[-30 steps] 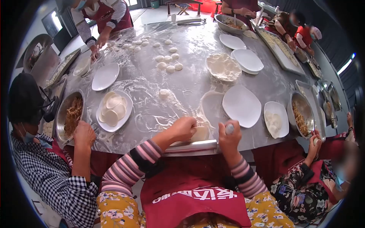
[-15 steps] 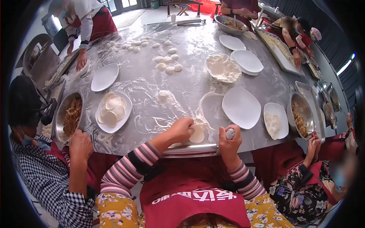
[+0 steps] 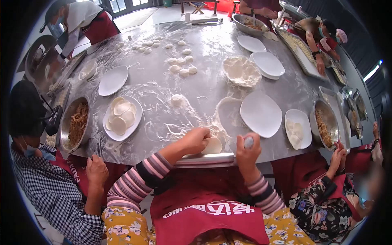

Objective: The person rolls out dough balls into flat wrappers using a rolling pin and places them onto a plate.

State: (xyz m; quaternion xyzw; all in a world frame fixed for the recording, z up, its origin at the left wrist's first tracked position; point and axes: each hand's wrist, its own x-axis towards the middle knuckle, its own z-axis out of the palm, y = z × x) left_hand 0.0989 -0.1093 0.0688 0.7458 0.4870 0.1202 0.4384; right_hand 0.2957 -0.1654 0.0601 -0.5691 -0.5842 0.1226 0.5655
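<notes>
My left hand [image 3: 195,140] is closed, its fingers pinching the edge of a round dough wrapper [image 3: 213,145] near the table's front edge. The wrapper's near side lies beside the metal barrel of a rolling pin [image 3: 206,159]. My right hand [image 3: 248,153] is wrapped around the pin's handle, and the handle's pale grey end shows above the fist. Scattered flour lies on the metal just beyond the wrapper. A single small dough piece [image 3: 177,99] sits farther out on the floured tabletop.
A plate of stacked wrappers [image 3: 119,136] and a filling bowl [image 3: 86,134] stand left. Right are an empty white plate [image 3: 261,114], a flour bowl [image 3: 241,72], a smaller wrapper plate [image 3: 304,139] and another filling bowl [image 3: 332,139]. Co-workers stand around the table.
The wrapper in my left hand has shifted slightly right. The far-left co-worker's hand has left the small white dish. The near-left co-worker's hand has moved down, away from the filling bowl.
</notes>
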